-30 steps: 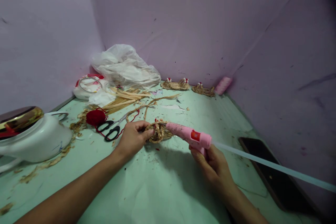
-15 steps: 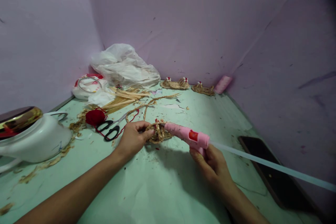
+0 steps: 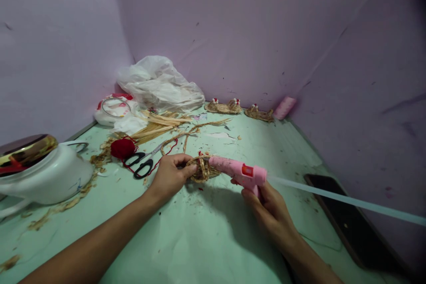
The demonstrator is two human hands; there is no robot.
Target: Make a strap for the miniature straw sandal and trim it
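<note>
My left hand pinches the left end of a small woven straw piece, which has braided straw across it and a bit of red on top. A pink hot glue gun is gripped in my right hand. Its nozzle touches or nearly touches the straw piece; the tip itself is hard to make out. From the gun's back runs a long translucent glue stick to the right. A braided straw cord lies on the table just behind the straw piece.
Black-handled scissors and a red yarn ball lie left of my hands. A white teapot-like vessel stands far left. Behind are straw strips, a plastic bag and small woven slippers. A phone lies right.
Both hands keep their hold at almost the same place. The glue stick's far end has risen slightly, and the whole view has shifted a little.
</note>
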